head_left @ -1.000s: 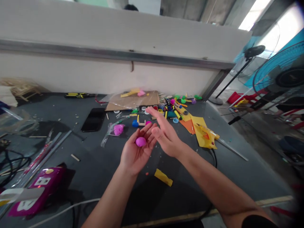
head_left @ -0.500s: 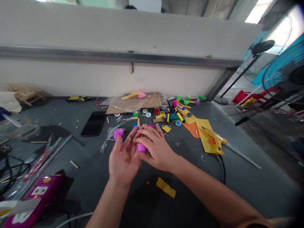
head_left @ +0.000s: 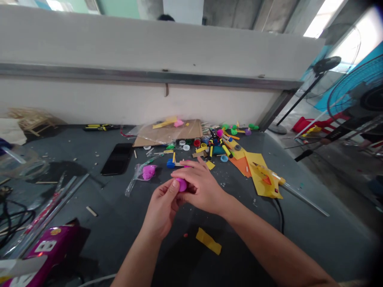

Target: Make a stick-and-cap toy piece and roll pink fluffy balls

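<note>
Both hands meet over the middle of the dark table, around a small purple-pink piece of clay (head_left: 181, 184). My left hand (head_left: 163, 203) pinches it with the thumb on its near face. From the right, my right hand (head_left: 203, 187) curls its fingers over and around the same piece. Just beyond the hands lie a blue wheel-like part (head_left: 170, 163) with small sticks and a bit of pink, partly covered by my right fingers. More purple-pink clay (head_left: 149, 172) sits in a clear plastic bag to the left.
A black phone (head_left: 117, 159) lies left. Behind are cardboard (head_left: 191, 129), coloured caps and pliers. A yellow glue gun (head_left: 266, 175) rests on yellow paper at right. A yellow strip (head_left: 208, 241) lies near me, a magenta device (head_left: 50, 249) at lower left.
My left hand has turned from an open, upward palm to a pinch on the clay. My right hand has shifted slightly and still covers part of it. The view has tilted a little.
</note>
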The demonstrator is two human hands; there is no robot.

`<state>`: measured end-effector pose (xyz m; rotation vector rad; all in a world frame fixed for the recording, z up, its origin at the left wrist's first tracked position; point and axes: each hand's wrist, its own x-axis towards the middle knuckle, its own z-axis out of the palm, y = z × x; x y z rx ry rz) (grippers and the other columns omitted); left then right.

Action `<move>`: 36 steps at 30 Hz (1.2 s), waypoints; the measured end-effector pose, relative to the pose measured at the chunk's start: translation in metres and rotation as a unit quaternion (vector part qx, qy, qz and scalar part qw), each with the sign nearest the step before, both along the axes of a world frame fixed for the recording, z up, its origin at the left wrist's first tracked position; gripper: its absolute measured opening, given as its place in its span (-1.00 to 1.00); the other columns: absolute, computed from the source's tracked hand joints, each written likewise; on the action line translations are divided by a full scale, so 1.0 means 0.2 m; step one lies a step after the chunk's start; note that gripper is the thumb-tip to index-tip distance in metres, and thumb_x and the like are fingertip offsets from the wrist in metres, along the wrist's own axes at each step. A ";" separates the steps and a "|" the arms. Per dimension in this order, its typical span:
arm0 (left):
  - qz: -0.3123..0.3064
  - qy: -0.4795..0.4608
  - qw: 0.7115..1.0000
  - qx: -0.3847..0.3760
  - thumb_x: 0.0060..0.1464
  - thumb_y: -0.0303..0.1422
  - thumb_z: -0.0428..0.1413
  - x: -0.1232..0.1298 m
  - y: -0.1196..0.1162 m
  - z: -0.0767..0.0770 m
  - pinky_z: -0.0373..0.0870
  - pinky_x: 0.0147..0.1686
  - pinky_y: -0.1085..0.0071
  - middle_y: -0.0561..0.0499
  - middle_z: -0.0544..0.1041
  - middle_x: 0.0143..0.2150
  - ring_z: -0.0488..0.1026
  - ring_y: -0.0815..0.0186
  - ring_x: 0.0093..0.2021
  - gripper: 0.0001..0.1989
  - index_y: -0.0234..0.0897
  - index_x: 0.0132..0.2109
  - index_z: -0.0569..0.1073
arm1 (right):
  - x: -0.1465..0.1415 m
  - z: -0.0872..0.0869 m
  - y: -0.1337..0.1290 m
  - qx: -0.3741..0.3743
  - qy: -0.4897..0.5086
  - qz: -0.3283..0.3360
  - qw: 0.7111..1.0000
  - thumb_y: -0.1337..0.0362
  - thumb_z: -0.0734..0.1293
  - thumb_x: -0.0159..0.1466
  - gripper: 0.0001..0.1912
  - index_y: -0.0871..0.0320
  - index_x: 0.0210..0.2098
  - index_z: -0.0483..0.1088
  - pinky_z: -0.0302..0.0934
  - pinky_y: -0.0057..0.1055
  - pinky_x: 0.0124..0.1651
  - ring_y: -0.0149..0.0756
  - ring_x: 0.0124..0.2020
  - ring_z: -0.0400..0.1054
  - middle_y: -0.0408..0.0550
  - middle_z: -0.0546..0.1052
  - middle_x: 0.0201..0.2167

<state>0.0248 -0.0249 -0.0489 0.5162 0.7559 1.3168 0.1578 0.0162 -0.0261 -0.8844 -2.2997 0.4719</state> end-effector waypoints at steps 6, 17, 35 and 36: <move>0.016 0.022 0.999 0.022 -0.04 -0.40 0.21 0.00 0.01 -0.01 0.40 -0.37 0.55 0.01 0.56 -0.35 0.48 0.41 -0.40 -0.82 -0.31 -0.22 0.52 | 0.02 -0.01 0.02 0.022 0.010 -0.010 1.000 0.25 0.37 0.13 -0.66 0.03 -0.08 0.36 -0.35 0.01 0.27 -0.16 0.17 0.12 -0.12 0.47 -0.03; 0.014 0.002 1.000 0.016 -0.07 -0.39 0.24 0.00 0.01 0.00 0.41 -0.39 0.61 -0.01 0.55 -0.32 0.47 0.45 -0.40 -0.76 -0.32 -0.18 0.52 | 0.02 -0.01 0.03 0.016 0.050 -0.009 0.999 0.18 0.41 0.08 -0.67 0.02 -0.15 0.37 -0.25 0.02 0.25 -0.14 0.14 0.16 -0.09 0.47 -0.04; -0.013 -0.028 0.999 -0.036 -0.08 -0.36 0.25 -0.01 0.02 -0.02 0.48 -0.42 0.56 0.00 0.54 -0.39 0.46 0.46 -0.46 -0.80 -0.36 -0.27 0.51 | 0.02 -0.03 0.05 -0.008 0.076 0.048 0.996 0.11 0.40 0.10 -0.65 0.00 -0.12 0.40 -0.12 -0.05 0.23 -0.16 0.16 0.15 -0.11 0.46 -0.01; -0.012 -0.031 0.999 -0.037 -0.08 -0.34 0.24 -0.01 0.02 -0.02 0.49 -0.39 0.54 0.00 0.54 -0.37 0.47 0.45 -0.44 -0.79 -0.35 -0.26 0.51 | 0.02 -0.04 0.05 -0.007 0.083 0.038 0.996 0.13 0.39 0.12 -0.70 0.01 -0.15 0.41 -0.12 -0.05 0.23 -0.17 0.15 0.16 -0.11 0.47 -0.03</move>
